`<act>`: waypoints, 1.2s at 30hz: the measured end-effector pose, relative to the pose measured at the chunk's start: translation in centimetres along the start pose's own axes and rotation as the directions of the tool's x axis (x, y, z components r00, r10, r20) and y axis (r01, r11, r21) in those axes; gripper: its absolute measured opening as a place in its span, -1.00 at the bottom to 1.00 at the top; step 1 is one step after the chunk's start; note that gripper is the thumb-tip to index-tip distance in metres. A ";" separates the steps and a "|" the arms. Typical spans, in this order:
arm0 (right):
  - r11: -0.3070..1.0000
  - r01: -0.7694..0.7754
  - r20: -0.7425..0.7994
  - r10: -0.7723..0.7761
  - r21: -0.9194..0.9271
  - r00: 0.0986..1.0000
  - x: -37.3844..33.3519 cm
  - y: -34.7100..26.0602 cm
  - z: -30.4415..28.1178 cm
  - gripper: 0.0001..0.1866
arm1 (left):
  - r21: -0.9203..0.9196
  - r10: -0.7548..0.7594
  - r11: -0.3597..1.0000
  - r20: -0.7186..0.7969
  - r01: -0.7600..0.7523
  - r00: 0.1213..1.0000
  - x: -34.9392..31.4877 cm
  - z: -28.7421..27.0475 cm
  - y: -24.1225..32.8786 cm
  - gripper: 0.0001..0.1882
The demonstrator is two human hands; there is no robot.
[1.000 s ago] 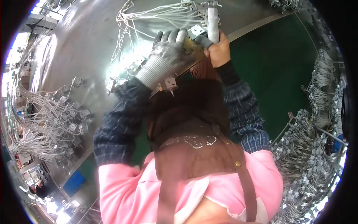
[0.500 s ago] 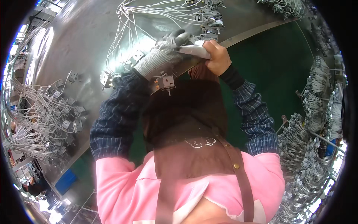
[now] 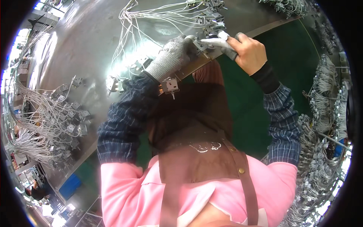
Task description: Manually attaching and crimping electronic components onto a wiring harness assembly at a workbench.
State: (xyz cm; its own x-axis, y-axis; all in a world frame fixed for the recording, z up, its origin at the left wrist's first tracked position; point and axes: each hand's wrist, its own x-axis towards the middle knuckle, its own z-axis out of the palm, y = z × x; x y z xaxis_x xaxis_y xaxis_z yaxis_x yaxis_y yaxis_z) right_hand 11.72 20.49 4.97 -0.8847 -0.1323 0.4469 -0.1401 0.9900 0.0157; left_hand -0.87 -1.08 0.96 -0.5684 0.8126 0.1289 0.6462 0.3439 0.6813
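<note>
wire tangle: bunched white wires with boxy silver metal parts [image 3: 62, 123], on the shiny grey metal table [image 3: 90, 56].
table-edge part: single boxy silver metal switch-like piece [image 3: 170, 86], below the glove.
left hand [image 3: 172, 56]: grey knit glove, fingers curled inward; grip cannot be told.
worked part: small silver metal piece [image 3: 201, 46], between both hands, at table edge.
right hand [image 3: 247, 53]: fingers reach leftward, some covered white; cannot tell if holding.
</note>
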 end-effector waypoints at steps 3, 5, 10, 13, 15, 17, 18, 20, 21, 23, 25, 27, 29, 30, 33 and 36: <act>0.982 0.156 0.005 -0.157 -0.110 0.988 0.9 0.1 -1.0 -0.67 | 0.007 0.052 0.999 -0.056 -0.052 0.997 -0.5 -0.1 0.2 -0.79; 0.959 0.243 0.025 -0.242 -0.145 0.970 1.9 -0.2 -2.0 -0.68 | -0.097 0.042 0.994 0.009 -0.041 0.999 -0.5 0.9 -2.3 -0.76; 0.927 0.274 0.042 -0.272 -0.255 0.961 2.4 -1.3 -2.9 -0.79 | 0.171 -0.053 0.984 0.020 0.049 0.998 -0.2 0.7 -0.2 -0.58; 0.928 0.257 0.045 -0.254 -0.268 0.966 3.2 -2.3 -3.1 -0.79 | 0.212 -0.116 0.972 0.068 0.099 0.991 -0.1 -0.2 0.1 -0.58; 0.926 0.274 0.068 -0.265 -0.261 0.962 3.6 -2.5 -3.3 -0.79 | 0.192 -0.103 0.978 0.085 0.086 0.991 0.1 -0.3 -0.2 -0.61; 0.924 0.285 0.085 -0.272 -0.255 0.958 3.9 -2.8 -3.5 -0.79 | 0.160 -0.081 0.985 0.077 0.068 0.994 -0.2 -0.3 -0.3 -0.62; 0.922 0.290 0.090 -0.276 -0.258 0.957 4.0 -2.8 -3.6 -0.79 | 0.166 -0.070 0.984 0.050 0.061 0.996 -0.3 -0.2 -0.3 -0.61; 0.919 0.291 0.101 -0.274 -0.265 0.956 4.5 -2.3 -3.6 -0.78 | 0.178 -0.042 0.983 0.003 0.041 0.999 -0.1 0.3 -0.4 -0.59; 0.921 0.289 0.085 -0.277 -0.261 0.957 4.3 -2.2 -3.3 -0.77 | 0.155 -0.027 0.987 -0.033 0.032 0.999 -0.1 0.8 -0.9 -0.62; 0.925 0.285 0.054 -0.280 -0.250 0.958 3.9 -1.8 -2.7 -0.76 | 0.111 -0.006 0.994 -0.104 0.017 0.995 -0.1 1.6 -2.1 -0.67; 0.972 0.174 0.091 -0.161 -0.160 0.983 1.8 -0.5 -1.9 -0.64 | -0.044 -0.148 0.987 0.136 0.156 0.980 0.1 0.3 2.1 -0.53; 0.994 0.053 0.023 -0.051 -0.095 0.998 -0.5 0.0 -1.4 -0.64 | -0.293 -0.085 0.948 0.144 0.125 0.986 0.0 -0.5 1.3 -0.43; 0.740 -0.168 0.027 0.199 0.651 0.980 -4.0 0.3 1.6 -0.62 | -0.422 -0.121 0.888 0.166 0.181 0.979 -0.4 -0.8 -0.7 -0.37; 0.404 -0.218 0.093 0.307 0.889 0.947 -5.0 0.5 2.1 -0.61 | -0.365 -0.153 0.902 0.235 0.233 0.960 -0.5 -1.5 0.4 -0.40; -0.604 -0.466 0.697 0.217 0.646 0.684 -10.3 -1.3 3.3 -0.62 | -0.311 -0.150 0.925 0.227 0.217 0.962 -0.3 -1.9 0.7 -0.44; -0.745 -0.498 0.702 -0.056 0.444 0.710 -10.3 -3.6 4.3 -0.55 | -0.406 -0.141 0.882 0.252 0.237 0.957 -0.1 -1.3 -0.1 -0.50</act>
State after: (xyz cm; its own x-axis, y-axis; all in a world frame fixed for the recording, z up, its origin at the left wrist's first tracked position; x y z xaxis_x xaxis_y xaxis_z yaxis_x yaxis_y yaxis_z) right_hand 19.38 18.06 -3.55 -0.9322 -0.1839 -0.3118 0.3480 -0.6930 -0.6314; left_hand -1.54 -1.83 1.83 -0.5068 0.8481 -0.1547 0.2283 0.3051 0.9245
